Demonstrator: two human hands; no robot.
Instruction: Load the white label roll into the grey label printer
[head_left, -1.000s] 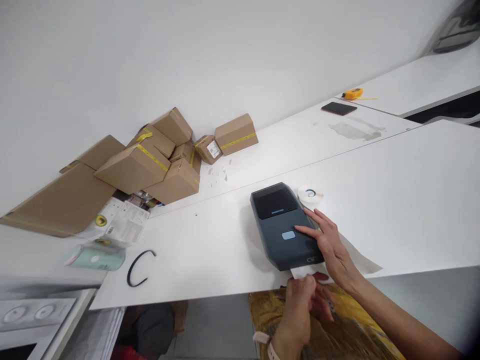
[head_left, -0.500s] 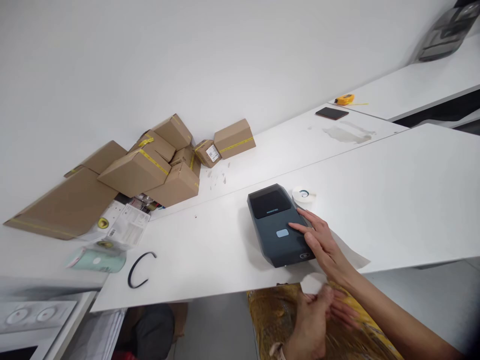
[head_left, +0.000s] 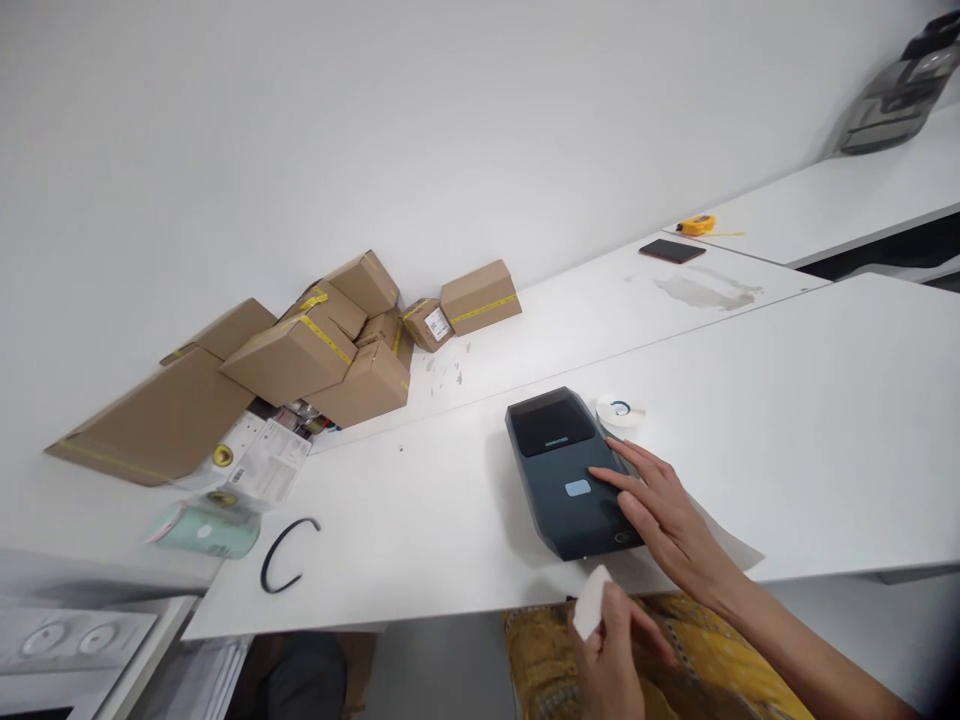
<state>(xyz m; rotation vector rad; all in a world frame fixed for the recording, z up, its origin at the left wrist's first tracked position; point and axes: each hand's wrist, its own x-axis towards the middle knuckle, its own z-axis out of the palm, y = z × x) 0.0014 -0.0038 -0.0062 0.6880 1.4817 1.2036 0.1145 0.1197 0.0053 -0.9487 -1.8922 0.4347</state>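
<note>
Head view: the printer (head_left: pixel 555 465) lies on the table (head_left: pixel 420 545) near its front edge, under the right hand (head_left: pixel 667 515) and beyond the left hand (head_left: pixel 611 665). The right hand is open, fingers spread and slightly bent, resting on the printer's top and side with nothing gripped; one fingertip is near the pale blue button (head_left: pixel 578 488). The left hand is mostly closed, with the white slip (head_left: pixel 590 608) pinched at thumb and fingers; how far its outer fingers are bent I cannot tell, as they are blurred.

To handle the slip well, a light pinch at its edge would be best, so that it neither creases nor picks up finger marks. If it is sticky, the gummed side should stay off the fingertips. The right palm should bear down only gently, enough to stop the printer sliding, and the fingertip should stay off the button unless a press is meant.

The slip is just in front of the printer's near end and apart from it, at the table edge. The roll (head_left: pixel 606 416) lies behind the right hand, beside the printer's far right side.
</note>
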